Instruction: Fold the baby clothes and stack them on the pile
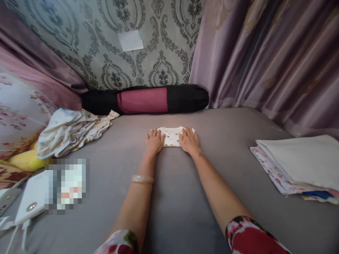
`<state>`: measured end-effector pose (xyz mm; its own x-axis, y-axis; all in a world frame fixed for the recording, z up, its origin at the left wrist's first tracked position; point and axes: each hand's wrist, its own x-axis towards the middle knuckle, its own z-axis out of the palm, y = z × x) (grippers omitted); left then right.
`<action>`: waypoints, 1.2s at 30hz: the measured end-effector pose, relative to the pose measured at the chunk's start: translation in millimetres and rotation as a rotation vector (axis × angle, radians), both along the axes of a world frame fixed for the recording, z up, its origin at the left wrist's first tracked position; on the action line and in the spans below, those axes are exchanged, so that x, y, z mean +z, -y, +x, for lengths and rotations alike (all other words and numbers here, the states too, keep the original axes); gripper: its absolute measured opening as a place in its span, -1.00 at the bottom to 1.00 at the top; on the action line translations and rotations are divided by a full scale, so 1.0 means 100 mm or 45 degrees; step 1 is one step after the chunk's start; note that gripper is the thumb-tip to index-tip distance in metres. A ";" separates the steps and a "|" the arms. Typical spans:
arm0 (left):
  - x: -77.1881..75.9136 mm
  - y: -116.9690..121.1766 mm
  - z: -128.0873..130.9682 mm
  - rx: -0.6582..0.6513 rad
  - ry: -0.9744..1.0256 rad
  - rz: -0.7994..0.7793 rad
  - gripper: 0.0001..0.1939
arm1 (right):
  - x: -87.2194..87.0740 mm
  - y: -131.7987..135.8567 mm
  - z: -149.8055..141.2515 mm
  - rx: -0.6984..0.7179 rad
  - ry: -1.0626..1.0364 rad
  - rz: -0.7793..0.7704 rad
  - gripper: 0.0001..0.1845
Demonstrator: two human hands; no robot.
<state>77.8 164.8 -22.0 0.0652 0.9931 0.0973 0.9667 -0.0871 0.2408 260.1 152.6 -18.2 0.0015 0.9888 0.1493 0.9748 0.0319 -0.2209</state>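
Observation:
A small white garment (pixel 172 137) with a scattered print lies folded into a flat bundle on the grey sheet (pixel 169 169). My left hand (pixel 155 141) rests palm down on its left end, fingers stretched forward. On the right end, my right hand (pixel 189 139) lies flat in the same way. Both hands press on the cloth without gripping it. The garment's two ends are partly hidden under my hands.
A black and pink roll-shaped bag (pixel 143 100) lies along the wall. Crumpled printed clothes (pixel 76 130) are at the left, near a white power bank (pixel 35 194) with cables and a pixelated item (pixel 71 183). Folded cloths (pixel 299 165) are stacked at the right, beside purple curtains (pixel 254 53).

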 end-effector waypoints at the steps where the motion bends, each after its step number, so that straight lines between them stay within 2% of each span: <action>1: 0.01 0.00 0.00 0.003 0.002 -0.004 -0.43 | 0.01 0.00 0.00 0.001 -0.002 -0.007 -0.40; 7: 0.11 0.05 0.08 -0.013 -0.010 0.154 -0.46 | 0.10 0.02 -0.06 0.020 -0.007 0.070 -0.41; 17: -0.06 0.07 0.12 -0.105 -0.050 0.274 -0.50 | -0.02 0.06 -0.10 0.002 0.026 0.058 -0.41; 23: -0.02 0.12 0.14 -0.142 -0.042 0.356 -0.51 | 0.07 0.05 -0.11 0.004 0.015 -0.007 -0.41; 27: -0.01 0.16 0.16 -0.221 -0.039 0.440 -0.52 | 0.12 0.06 -0.18 0.077 -0.002 0.072 -0.43; 31: -0.02 0.13 0.16 -0.320 -0.069 0.354 -0.54 | 0.07 0.05 -0.27 0.226 -0.019 0.049 -0.45; 36: -0.03 0.10 0.15 -0.345 -0.064 0.305 -0.55 | -0.03 0.05 -0.29 0.230 -0.030 0.046 -0.45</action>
